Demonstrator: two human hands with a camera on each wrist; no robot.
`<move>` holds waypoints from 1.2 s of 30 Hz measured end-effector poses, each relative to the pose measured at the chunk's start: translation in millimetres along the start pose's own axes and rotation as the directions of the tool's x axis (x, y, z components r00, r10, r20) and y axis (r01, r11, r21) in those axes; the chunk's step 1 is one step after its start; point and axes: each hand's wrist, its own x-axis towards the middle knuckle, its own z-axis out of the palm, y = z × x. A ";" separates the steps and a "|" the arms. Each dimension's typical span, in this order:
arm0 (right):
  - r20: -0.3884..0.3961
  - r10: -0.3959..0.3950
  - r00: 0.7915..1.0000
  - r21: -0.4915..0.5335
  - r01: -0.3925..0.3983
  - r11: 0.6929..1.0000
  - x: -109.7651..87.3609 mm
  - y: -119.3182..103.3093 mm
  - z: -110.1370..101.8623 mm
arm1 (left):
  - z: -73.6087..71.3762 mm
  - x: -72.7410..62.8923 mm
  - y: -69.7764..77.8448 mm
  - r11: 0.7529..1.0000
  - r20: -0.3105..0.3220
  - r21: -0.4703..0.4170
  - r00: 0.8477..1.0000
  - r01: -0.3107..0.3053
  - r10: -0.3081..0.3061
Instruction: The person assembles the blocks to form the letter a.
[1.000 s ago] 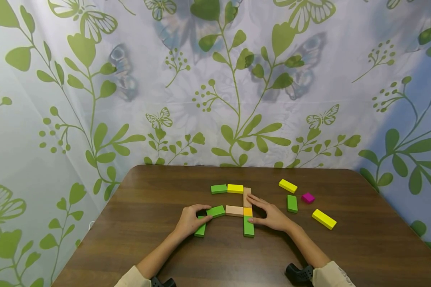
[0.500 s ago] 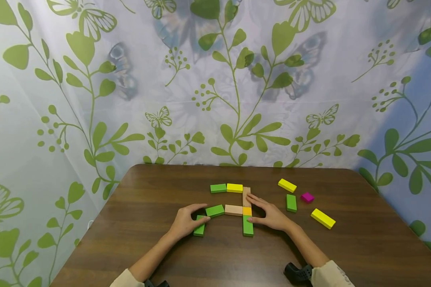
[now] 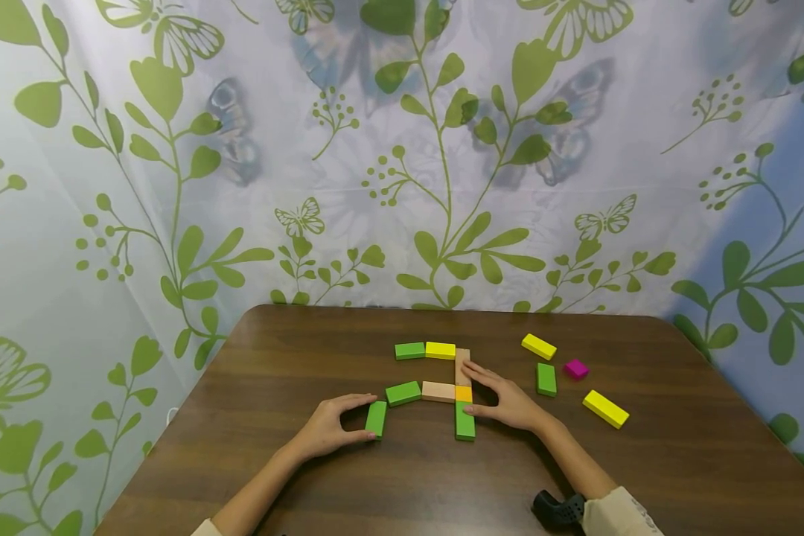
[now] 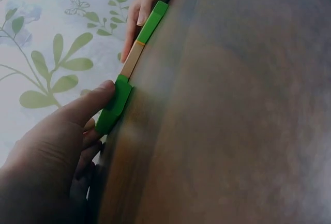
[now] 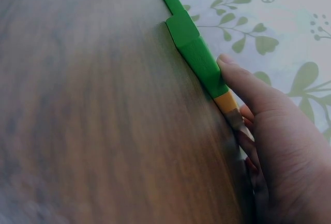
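In the head view, my left hand (image 3: 335,427) has its thumb and forefinger at the two ends of a tilted green block (image 3: 376,420), pinching it on the table. My right hand (image 3: 509,398) lies along a column of blocks: its fingertips touch a plain wooden block (image 3: 463,365), its thumb a green block (image 3: 465,423). Between those two sits a short orange block (image 3: 464,394). Another wooden block (image 3: 438,391) runs left from the column, followed by an angled green block (image 3: 403,393). A yellow block (image 3: 440,351) and a green block (image 3: 410,351) form the far row.
Loose on the right of the brown table (image 3: 348,491) lie a yellow block (image 3: 539,347), a green block (image 3: 546,380), a magenta block (image 3: 576,369) and another yellow block (image 3: 606,409). A leaf-patterned curtain (image 3: 342,246) hangs behind the far edge.
My left hand has let go of the angled green block and moved left and nearer, taking the tilted green block between thumb and forefinger. My right hand has stayed on the column.
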 end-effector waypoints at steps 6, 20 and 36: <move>-0.005 -0.006 1.000 0.000 0.006 1.000 0.4 -0.5 -0.4 | 1.2 0.6 -0.2 1.000 0.015 -0.008 1.000 0.003 -0.003; -0.001 0.004 1.000 -0.008 -0.004 1.000 0.0 -1.3 -1.2 | 3.2 1.6 0.0 1.000 0.018 0.006 1.000 0.010 -0.010; -0.004 -0.011 1.000 -0.009 0.011 1.000 0.2 0.4 -1.6 | 2.1 1.4 1.7 1.000 0.036 0.007 0.999 0.022 -0.022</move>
